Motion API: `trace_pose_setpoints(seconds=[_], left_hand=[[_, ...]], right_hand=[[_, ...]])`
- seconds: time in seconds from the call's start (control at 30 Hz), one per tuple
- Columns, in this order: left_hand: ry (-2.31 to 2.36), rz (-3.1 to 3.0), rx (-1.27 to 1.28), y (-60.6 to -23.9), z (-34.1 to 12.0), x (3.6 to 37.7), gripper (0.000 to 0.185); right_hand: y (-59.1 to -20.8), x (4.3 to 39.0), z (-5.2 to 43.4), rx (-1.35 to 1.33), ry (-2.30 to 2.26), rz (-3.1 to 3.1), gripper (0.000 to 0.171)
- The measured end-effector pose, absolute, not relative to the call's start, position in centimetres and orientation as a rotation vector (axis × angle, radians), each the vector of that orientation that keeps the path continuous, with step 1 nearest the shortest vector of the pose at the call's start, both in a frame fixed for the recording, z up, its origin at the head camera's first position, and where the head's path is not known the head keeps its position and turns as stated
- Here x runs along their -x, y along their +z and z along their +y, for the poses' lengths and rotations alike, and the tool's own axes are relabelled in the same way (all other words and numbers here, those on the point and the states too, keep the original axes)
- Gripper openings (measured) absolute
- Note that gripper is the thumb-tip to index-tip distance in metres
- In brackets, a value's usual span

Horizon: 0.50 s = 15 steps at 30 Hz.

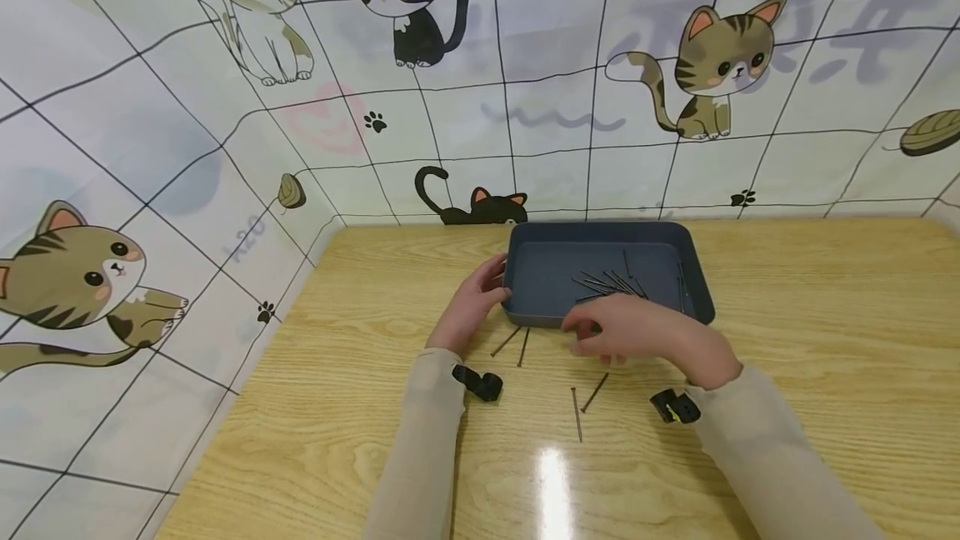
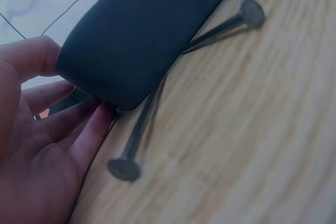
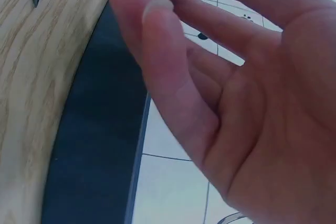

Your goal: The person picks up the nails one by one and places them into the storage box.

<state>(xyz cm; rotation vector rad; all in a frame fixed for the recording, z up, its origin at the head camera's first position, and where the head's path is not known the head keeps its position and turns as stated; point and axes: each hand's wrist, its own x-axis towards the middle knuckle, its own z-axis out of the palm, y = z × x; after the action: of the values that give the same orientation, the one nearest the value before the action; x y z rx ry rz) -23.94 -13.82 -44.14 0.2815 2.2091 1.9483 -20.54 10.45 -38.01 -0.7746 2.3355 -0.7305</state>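
A dark blue-grey tray (image 1: 528,307) stands on the wooden table and holds several thin nails (image 1: 611,282). My left hand (image 1: 491,283) holds the tray's near left corner. In the left wrist view its thumb (image 2: 29,56) lies against the tray wall (image 2: 142,30) and its fingers (image 2: 86,127) sit under the corner. My right hand (image 1: 596,338) hovers palm down just before the tray's front edge. Its fingers (image 3: 157,51) are loosely spread and hold nothing. Two nails (image 1: 513,344) lie by the left hand, one of them (image 2: 134,140) reaching under the tray.
Two more nails (image 1: 585,398) lie on the table between my forearms. A cat-print cloth wall (image 1: 225,148) closes off the back and left sides. Bare table (image 1: 825,340) stretches to the right of the tray and towards me.
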Motion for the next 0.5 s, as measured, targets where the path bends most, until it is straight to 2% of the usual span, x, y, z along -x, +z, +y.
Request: trace_pose_setpoints(seconds=[0.3,0.5], left_hand=[[1.918,2.258,-0.270,-46.1,-14.1,25.1,0.057],[1.917,2.253,-0.272,-45.9,-14.1,24.9,0.057]], right_hand=[[-37.5,19.2,9.4,0.772,-0.538,2.372,0.041],[-37.9,19.0,9.2,0.798,-0.481,2.372,0.042]])
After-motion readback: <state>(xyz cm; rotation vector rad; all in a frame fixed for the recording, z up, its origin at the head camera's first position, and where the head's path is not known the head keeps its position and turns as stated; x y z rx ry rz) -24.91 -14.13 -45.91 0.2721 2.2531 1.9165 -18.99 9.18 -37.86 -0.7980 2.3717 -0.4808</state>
